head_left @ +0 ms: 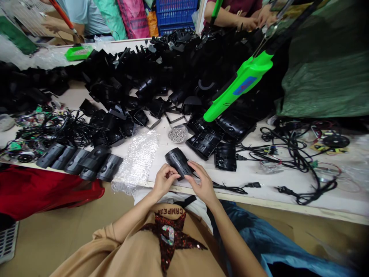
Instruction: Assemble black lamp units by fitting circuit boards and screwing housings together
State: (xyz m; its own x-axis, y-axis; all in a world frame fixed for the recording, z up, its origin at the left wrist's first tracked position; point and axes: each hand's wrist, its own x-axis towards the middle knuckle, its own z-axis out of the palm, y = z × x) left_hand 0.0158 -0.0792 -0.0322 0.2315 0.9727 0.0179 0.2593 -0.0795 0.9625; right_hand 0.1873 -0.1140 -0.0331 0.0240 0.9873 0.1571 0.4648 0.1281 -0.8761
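Observation:
A black cylindrical plastic housing (178, 161) lies tilted near the front edge of the white table, between my two hands. My left hand (165, 179) pinches its lower end with thumb and fingers. On the other side, my right hand (200, 181) has thumb and fingers closed against the same end. A black cord with a plug (236, 188) runs along the table to the right of my right hand. Just beyond the housing stands a small round dish of metal screws (177, 134). Open black housing halves (205, 143) lie to its right.
A green electric screwdriver (239, 86) hangs over the table. Bubble wrap (138, 157) and several finished-looking cylinders (109, 167) lie on the left. Black parts (161, 69) are heaped behind, with tangled cables (300, 154) on the right. Two people (242, 21) work across the table.

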